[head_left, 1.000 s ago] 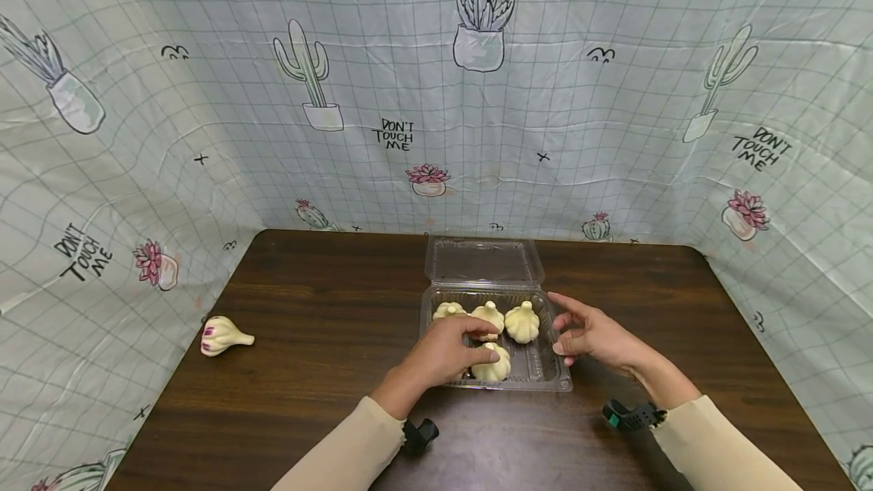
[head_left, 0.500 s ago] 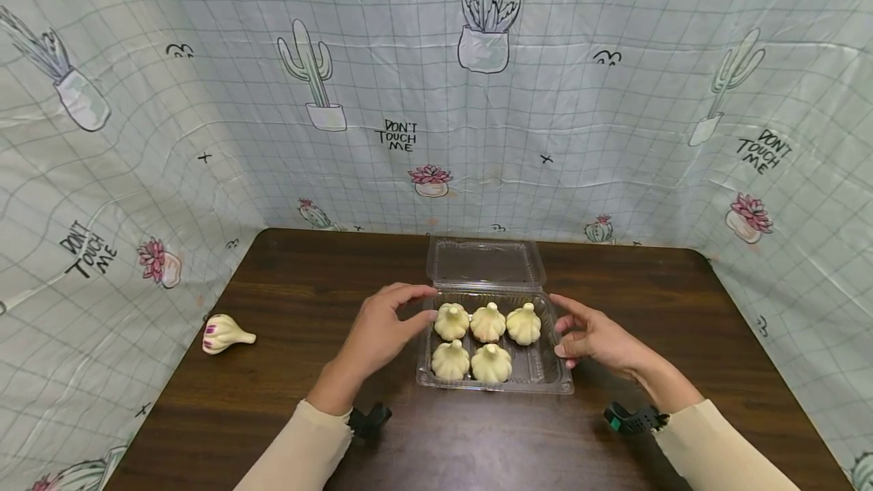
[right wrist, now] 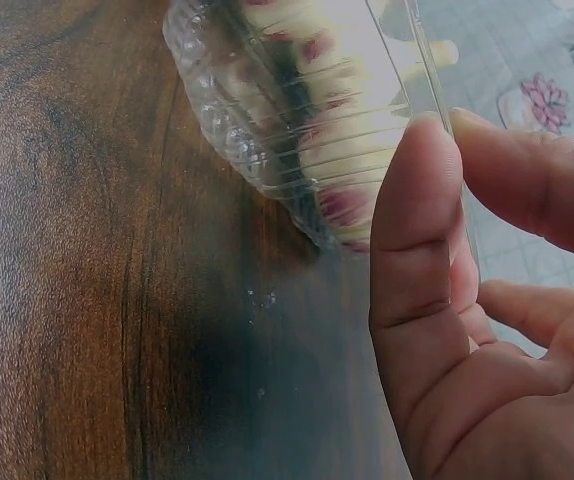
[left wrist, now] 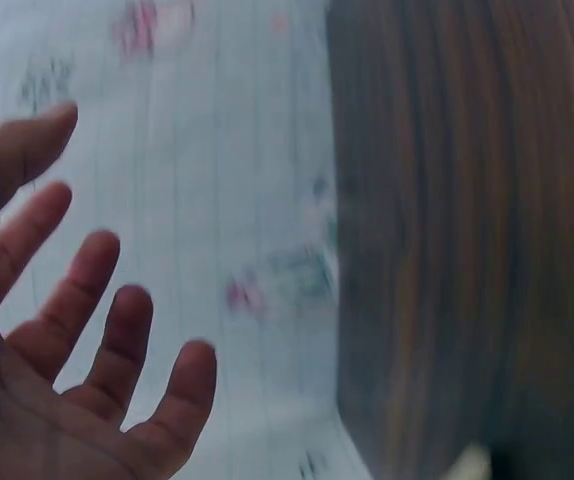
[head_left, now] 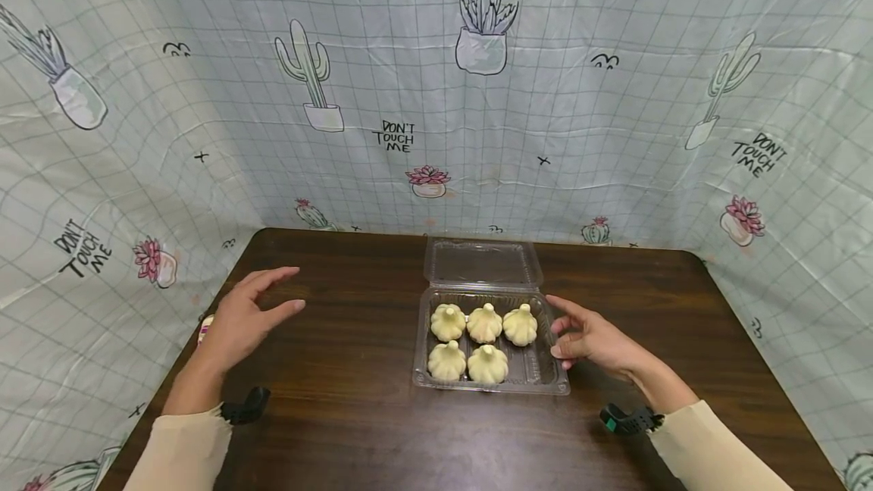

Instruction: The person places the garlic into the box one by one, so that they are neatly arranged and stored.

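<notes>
My left hand (head_left: 239, 324) is in the air at the table's left side, fingers spread and holding nothing. In the left wrist view its curved fingers (left wrist: 97, 290) are apart. Behind it a garlic bulb (head_left: 204, 329) with purple patches is mostly hidden. A clear plastic clamshell box (head_left: 470, 386) lies with its lid folded back. Inside are pale garlic bulbs, stems up: three in the back row (head_left: 485, 323) and two in the front row (head_left: 488, 364), at left and middle. My right hand (head_left: 593, 339) pinches the box's right rim (right wrist: 437, 80) between thumb and finger.
The dark wooden table (head_left: 355, 354) carries everything. A grid-patterned curtain (head_left: 423, 97) with cactus prints encloses it at the back and sides. The open lid (head_left: 484, 261) reaches close to the table's back edge. Black straps with small devices sit on both wrists.
My left hand has left the garlic bulbs in the box and swung far left, to beside the lone bulb, which it now partly covers. My right hand has stayed at the box's right rim.
</notes>
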Motion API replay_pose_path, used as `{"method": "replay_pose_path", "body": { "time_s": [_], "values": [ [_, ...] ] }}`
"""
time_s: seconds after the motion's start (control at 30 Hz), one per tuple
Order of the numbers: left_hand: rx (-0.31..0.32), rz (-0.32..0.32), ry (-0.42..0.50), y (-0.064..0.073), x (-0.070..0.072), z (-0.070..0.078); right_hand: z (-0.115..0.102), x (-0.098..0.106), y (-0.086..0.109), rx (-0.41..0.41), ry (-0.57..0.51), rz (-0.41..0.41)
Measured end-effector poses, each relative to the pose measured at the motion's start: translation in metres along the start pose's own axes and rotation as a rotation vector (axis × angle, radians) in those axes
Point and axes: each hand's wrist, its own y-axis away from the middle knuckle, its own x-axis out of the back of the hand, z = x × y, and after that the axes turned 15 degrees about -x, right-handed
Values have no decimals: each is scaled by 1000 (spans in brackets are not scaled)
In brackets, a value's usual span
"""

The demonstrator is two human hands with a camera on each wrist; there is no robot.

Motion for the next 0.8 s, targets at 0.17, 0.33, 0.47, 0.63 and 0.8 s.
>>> {"method": "replay_pose_path", "body": {
  "time_s": [0.17,0.33,0.47,0.63,0.8],
  "values": [
    [29,-30,-42,21,32,-28,0,0,-1,0,-5,0],
    [69,-26,-57,34,51,-48,0,-1,0,-7,-6,5],
    [85,-20,-22,40,61,-58,-1,-2,1,-13,-2,5],
    [126,-94,-13,46,70,-74,-1,-2,1,-15,-3,9],
    [177,-233,-4,49,71,-90,-1,-3,2,-15,-2,13]
  ]
}}
